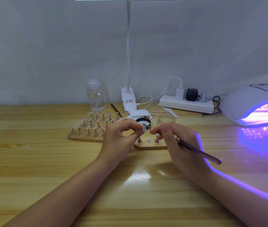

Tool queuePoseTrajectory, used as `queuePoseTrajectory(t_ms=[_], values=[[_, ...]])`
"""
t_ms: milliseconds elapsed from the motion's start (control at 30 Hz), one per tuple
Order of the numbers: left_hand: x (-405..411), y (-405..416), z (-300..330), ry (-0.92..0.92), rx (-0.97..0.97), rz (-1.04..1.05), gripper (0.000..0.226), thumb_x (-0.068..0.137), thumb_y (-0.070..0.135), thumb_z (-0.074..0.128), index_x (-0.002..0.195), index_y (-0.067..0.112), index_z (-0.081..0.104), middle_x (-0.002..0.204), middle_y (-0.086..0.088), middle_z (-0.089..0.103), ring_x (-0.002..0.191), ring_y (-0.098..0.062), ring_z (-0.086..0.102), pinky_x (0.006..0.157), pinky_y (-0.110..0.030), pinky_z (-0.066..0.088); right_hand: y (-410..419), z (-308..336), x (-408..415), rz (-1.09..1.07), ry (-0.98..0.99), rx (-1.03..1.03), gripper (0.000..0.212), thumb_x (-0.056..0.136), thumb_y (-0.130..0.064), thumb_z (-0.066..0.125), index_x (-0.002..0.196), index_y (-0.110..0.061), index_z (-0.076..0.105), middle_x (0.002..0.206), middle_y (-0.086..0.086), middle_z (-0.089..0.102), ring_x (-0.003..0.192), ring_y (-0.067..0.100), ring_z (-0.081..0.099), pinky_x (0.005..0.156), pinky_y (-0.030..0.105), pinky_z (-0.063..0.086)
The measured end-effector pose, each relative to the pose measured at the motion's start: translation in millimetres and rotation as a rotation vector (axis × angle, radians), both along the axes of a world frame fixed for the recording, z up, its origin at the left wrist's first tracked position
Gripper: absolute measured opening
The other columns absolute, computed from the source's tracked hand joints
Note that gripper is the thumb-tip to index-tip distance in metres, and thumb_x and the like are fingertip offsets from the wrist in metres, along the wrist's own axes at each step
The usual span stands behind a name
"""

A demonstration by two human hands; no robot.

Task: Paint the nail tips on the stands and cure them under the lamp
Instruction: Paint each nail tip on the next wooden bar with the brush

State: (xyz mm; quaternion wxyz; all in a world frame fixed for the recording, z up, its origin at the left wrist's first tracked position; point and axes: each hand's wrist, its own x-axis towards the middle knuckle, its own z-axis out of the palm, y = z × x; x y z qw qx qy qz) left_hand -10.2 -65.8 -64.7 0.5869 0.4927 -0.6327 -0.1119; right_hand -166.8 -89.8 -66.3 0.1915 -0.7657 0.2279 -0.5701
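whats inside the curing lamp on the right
The curing lamp glows purple inside, and a pale board-like shape shows through its opening, too washed out by the glare to identify. Most of the interior is hidden by the lamp's dome and the picture's right edge.

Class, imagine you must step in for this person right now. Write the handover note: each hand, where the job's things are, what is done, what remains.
Left hand: pinches one nail tip on its stand, lifted off the small wooden base.
Right hand: grips the brush, bristle end at that tip.
Small base: two stands in place, one bare magnet spot between them.
Large wooden base, left: three rows of tips on stands.
Curing lamp, right: lit violet; what lies inside is unclear.
Done: cannot tell which tips are painted.
Left: finish this tip, reseat it, cure.
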Motion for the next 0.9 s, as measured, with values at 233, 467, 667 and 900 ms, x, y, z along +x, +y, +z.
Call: queuePoseTrajectory(t_ms=[233, 467, 667, 900], values=[[0.9, 0.1, -0.5, 0.017, -0.016, -0.022, 0.028, 0.07, -0.002, 0.073, 0.072, 0.025, 0.068, 0.076, 0.002, 0.067, 0.081, -0.02, 0.063, 0.078, -0.038, 0.053, 0.1, -0.5, -0.7, -0.003, -0.023, 0.003, 0.037, 0.091, -0.037, 0.039, 0.077, -0.019, 0.068, 0.071, -0.022, 0.061, 0.072, -0.001, 0.061, 0.066, 0.012, 0.044], [2.2, -2.0, -2.1, 0.039, -0.031, -0.056, 0.029, 0.07, -0.004, 0.072, 0.071, 0.024, 0.068, 0.076, 0.003, 0.067, 0.079, -0.017, 0.064, 0.078, -0.029, 0.053, -0.5, -1.1, 0.1, 0.021, -0.055, -0.003, 0.039, 0.094, -0.033, 0.038, 0.077, -0.015, 0.068, 0.07, -0.006, 0.066, 0.069, 0.005, 0.063, 0.061, 0.018, 0.048], [3.0, -3.3, -4.1, 0.063, -0.038, -0.073, 0.032, 0.069, -0.006, 0.072, 0.068, 0.025, 0.067, 0.073, 0.008, 0.067, 0.078, -0.013, 0.065, 0.077, -0.025, 0.052, 0.5, -2.1, 0.3, 0.085, -0.11, 0.097, 0.04, 0.091, -0.035, 0.037, 0.07, -0.018, 0.067, 0.064, -0.012, 0.065, 0.06, 0.002, 0.063, 0.059, 0.013, 0.046], [3.8, -4.9, -5.8, 0.078, -0.048, -0.113, 0.034, 0.068, -0.008, 0.072, 0.067, 0.025, 0.066, 0.072, 0.014, 0.068, 0.074, -0.005, 0.064, 0.072, -0.016, 0.05, 3.6, -1.8, 1.5, 0.128, -0.161, 0.214, 0.039, 0.088, -0.039, 0.045, 0.063, -0.019, 0.068, 0.057, -0.003, 0.066, 0.055, 0.007, 0.065, 0.056, 0.017, 0.05]])
